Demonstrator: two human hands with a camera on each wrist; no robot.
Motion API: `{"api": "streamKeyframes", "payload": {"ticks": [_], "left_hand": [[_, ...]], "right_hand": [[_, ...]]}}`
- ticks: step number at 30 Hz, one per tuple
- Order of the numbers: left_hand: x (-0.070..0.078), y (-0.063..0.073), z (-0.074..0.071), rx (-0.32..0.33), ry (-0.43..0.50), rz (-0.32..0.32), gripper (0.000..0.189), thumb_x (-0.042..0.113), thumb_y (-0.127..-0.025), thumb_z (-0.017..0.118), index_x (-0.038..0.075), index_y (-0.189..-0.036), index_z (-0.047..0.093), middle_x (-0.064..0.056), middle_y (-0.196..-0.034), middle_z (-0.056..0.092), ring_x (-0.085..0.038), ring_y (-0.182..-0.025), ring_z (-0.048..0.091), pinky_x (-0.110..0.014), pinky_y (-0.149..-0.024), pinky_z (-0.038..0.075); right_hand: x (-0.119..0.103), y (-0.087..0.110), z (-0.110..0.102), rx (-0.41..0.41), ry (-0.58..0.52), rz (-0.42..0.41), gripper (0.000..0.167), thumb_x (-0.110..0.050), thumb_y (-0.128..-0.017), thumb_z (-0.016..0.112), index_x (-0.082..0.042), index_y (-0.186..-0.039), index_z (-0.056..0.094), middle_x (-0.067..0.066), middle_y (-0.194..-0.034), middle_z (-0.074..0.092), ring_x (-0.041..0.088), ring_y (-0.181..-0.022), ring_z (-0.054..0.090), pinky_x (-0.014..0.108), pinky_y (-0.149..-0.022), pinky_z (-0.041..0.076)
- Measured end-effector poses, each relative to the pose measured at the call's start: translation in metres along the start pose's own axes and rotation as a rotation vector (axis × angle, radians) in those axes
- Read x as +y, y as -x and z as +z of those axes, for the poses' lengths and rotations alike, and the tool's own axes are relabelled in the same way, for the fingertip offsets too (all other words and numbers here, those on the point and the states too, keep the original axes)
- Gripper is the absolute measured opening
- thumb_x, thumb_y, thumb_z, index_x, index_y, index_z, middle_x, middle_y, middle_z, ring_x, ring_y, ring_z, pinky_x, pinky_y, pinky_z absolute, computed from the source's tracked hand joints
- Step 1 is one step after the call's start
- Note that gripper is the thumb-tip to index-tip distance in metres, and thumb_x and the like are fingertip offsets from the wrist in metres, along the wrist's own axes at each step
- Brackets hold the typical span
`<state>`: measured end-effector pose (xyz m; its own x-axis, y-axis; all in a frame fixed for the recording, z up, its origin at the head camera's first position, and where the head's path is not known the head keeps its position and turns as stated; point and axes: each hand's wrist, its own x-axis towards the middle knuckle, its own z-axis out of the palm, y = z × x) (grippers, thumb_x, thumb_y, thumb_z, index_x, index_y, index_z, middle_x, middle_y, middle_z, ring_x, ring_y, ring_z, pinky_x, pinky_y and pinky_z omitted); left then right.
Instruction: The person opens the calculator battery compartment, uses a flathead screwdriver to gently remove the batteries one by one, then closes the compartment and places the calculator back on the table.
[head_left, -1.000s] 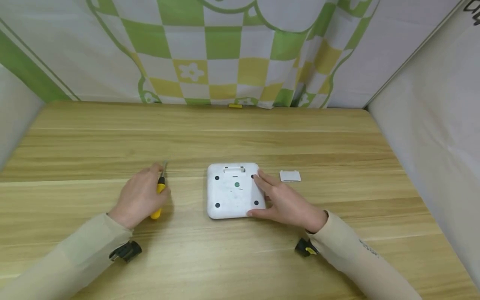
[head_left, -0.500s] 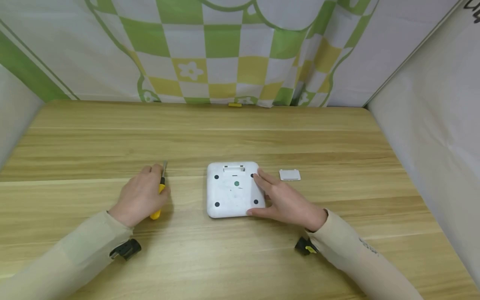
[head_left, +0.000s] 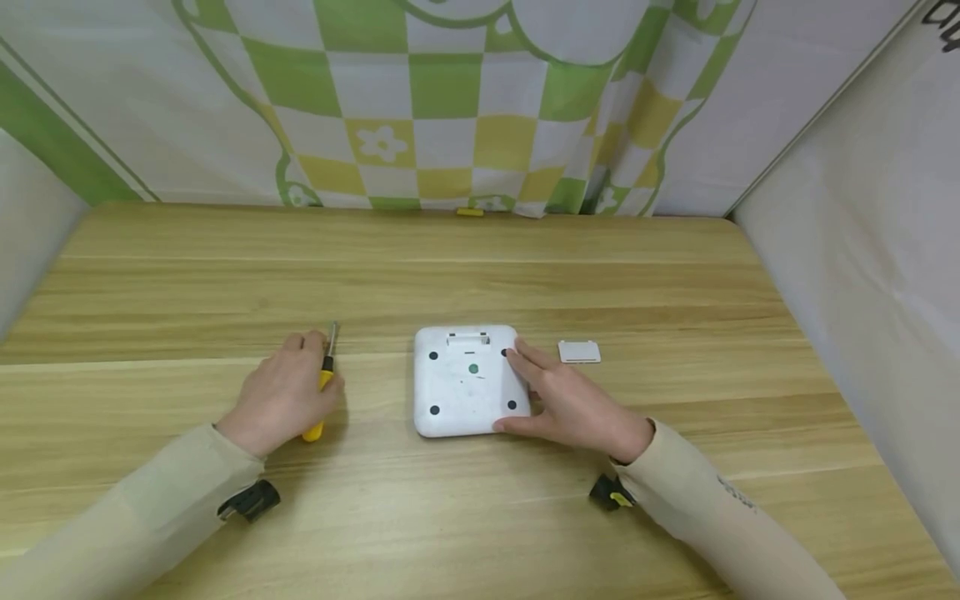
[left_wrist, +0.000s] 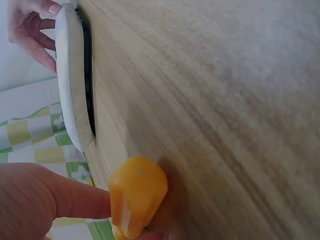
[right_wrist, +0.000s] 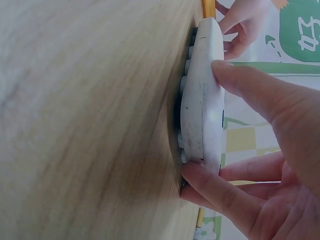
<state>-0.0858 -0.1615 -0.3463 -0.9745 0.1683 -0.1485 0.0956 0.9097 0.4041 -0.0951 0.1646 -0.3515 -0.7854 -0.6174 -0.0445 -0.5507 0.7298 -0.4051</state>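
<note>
A white calculator point(head_left: 471, 383) lies face down on the wooden table, its keys point(right_wrist: 184, 85) showing underneath in the right wrist view. Round dark feet dot its back, and the battery recess point(head_left: 468, 339) at its far edge is uncovered. My right hand point(head_left: 573, 404) grips the calculator's right side, thumb at the near corner and fingers along the edge. To the left, apart from the calculator, my left hand point(head_left: 281, 392) holds a yellow-handled screwdriver point(head_left: 316, 431) low over the table, its metal tip pointing away from me. The palm hides part of the handle.
A small white battery cover point(head_left: 580, 352) lies right of the calculator, beyond the right hand. At the table's point(head_left: 480, 517) back edge sits a small yellow piece point(head_left: 470, 212), before a green, yellow and white checked curtain point(head_left: 442, 108). Pale walls of cloth stand on both sides.
The screwdriver in my left hand has shifted very slightly to the right. The right hand, the calculator and the battery cover stay in place.
</note>
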Motion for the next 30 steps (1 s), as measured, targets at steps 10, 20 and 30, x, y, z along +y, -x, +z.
{"api": "streamKeyframes", "payload": {"ticks": [10,20,30], "left_hand": [[0.000,0.001,0.001,0.005,-0.017,0.020,0.053,0.014,-0.089,0.059,-0.020,-0.126,0.040,-0.035,-0.106,0.049,-0.024,-0.059,0.051,-0.028,-0.042,0.042],[0.004,0.002,-0.002,0.008,-0.039,0.005,0.057,0.020,-0.089,0.060,-0.020,-0.124,0.039,-0.036,-0.106,0.049,-0.024,-0.057,0.049,-0.028,-0.040,0.040],[0.017,0.001,-0.002,0.155,-0.059,0.083,0.059,0.021,-0.086,0.066,-0.019,-0.122,0.043,-0.028,-0.101,0.045,-0.032,-0.077,0.048,-0.037,-0.056,0.046]], "right_hand": [[0.001,0.000,0.001,0.007,-0.008,-0.006,0.087,-0.045,-0.078,0.076,0.007,-0.139,0.043,0.030,-0.146,0.034,0.030,-0.118,0.058,0.035,-0.093,0.051],[0.000,0.000,0.000,0.010,-0.009,-0.007,0.087,-0.045,-0.078,0.077,0.007,-0.139,0.043,0.030,-0.146,0.035,0.029,-0.118,0.058,0.034,-0.093,0.051],[0.000,0.000,0.001,0.010,-0.012,-0.001,0.087,-0.044,-0.077,0.077,0.007,-0.139,0.044,0.029,-0.147,0.035,0.029,-0.121,0.055,0.033,-0.094,0.050]]}}
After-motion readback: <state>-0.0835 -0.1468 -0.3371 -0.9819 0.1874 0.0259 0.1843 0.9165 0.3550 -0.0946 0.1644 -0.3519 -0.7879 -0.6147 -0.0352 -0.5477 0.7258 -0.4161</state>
